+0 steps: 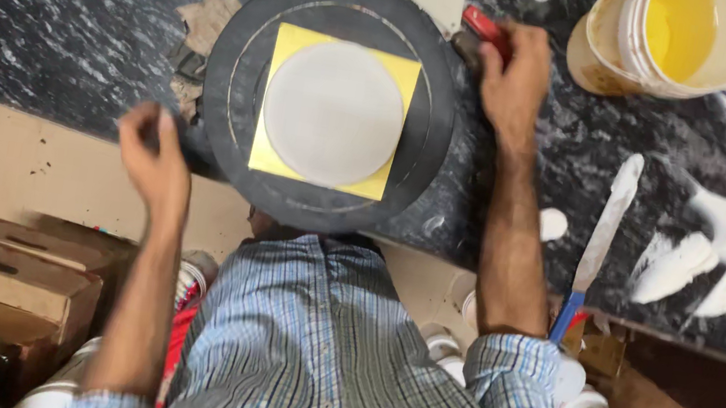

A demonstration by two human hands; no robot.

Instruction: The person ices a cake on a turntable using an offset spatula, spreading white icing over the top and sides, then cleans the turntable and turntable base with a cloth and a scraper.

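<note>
Both hands [157, 156] [515, 79] apparently grip the black turntable [235, 72]

On the dark speckled bench [77, 12], a black round turntable [330, 100] carries a yellow square sheet [279, 159] topped by a pale disc [333, 113]. The left hand [154, 156] hovers at the bench's near edge; the right hand [515, 79] grips a red-handled tool [485, 28] beside the turntable.

Left hand [153, 151] loosely curled and blurred; right hand [515, 79] reaching forward, fingers bent.
</note>
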